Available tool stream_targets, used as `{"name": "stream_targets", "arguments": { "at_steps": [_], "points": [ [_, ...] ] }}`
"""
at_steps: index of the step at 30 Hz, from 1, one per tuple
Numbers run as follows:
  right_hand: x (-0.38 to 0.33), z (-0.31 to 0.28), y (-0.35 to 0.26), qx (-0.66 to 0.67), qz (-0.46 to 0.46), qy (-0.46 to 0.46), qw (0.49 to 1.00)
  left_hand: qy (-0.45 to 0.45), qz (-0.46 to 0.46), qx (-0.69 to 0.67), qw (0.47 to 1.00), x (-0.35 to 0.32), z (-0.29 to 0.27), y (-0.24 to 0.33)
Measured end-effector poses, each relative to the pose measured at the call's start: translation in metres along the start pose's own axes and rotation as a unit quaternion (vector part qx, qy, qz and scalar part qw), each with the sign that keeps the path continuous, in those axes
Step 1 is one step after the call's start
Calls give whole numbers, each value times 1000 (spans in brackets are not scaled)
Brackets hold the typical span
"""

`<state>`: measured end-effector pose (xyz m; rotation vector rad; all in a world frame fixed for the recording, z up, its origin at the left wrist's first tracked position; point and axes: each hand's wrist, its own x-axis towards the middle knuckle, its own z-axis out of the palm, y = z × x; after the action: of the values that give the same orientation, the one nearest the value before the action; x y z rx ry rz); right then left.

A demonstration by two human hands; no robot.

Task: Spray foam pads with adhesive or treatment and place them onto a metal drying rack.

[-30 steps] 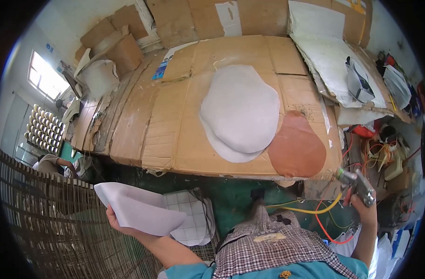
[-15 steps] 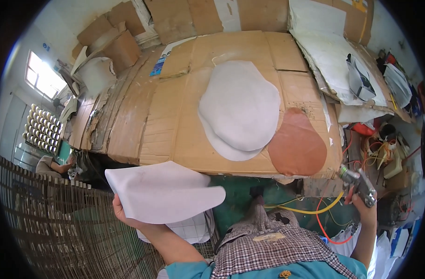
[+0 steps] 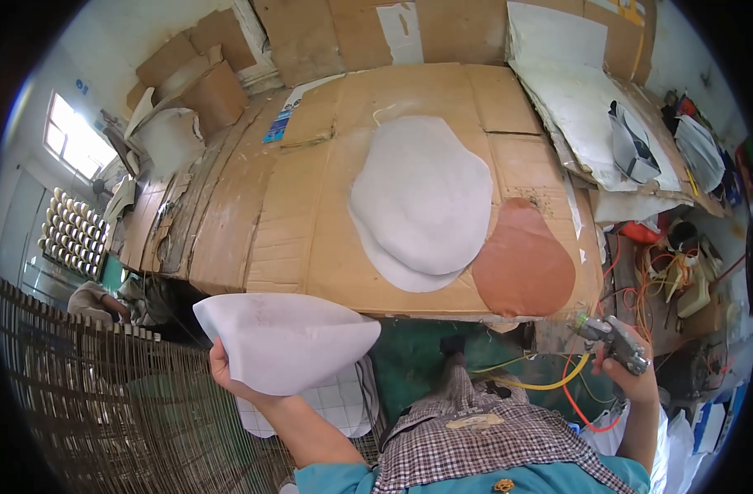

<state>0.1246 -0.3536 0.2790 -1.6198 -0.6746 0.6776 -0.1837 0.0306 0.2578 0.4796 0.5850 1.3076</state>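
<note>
Wire rack: a metal grid (image 3: 80,412) fills the lower left, with a person (image 3: 92,300) crouched beyond its top edge.
Left hand: the left hand (image 3: 228,375) is clamped on the lower edge of a white foam sheet (image 3: 286,342), fingers curled under it and thumb on the near side.
White foam sheet: held up in the air, bowed, in front of the near edge of the table and above a white gridded pad (image 3: 331,403) that lies below it.
Cardboard table: a wide top of brown cardboard (image 3: 302,206) spreads across the middle of the view, its near edge just beyond the raised sheet.
White pieces on the table: two rounded white foam pieces (image 3: 421,202) lie stacked on the cardboard, the upper one overlapping the lower.
Brown piece: a rounded reddish-brown sheet (image 3: 523,267) lies flat just right of the white stack, touching its edge.
Right hand: the right hand (image 3: 631,370) is closed around the grip of a metal spray gun (image 3: 611,337), its nozzle pointing left toward the table edge.
Hoses: a yellow hose (image 3: 549,383) and a red hose (image 3: 586,416) run below the gun.
Right side: cables and clutter (image 3: 677,272) lie well right of the table.
</note>
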Motion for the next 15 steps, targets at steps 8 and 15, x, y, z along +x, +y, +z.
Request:
{"name": "stream_targets", "arguments": {
  "at_steps": [8,15],
  "points": [
    [56,44,1,54,-43,40,997,2,-6,4,1000,-8,12,-8],
    [48,24,12,15,-44,104,993,6,41,26,999,9,-25,-5]
  ]
}}
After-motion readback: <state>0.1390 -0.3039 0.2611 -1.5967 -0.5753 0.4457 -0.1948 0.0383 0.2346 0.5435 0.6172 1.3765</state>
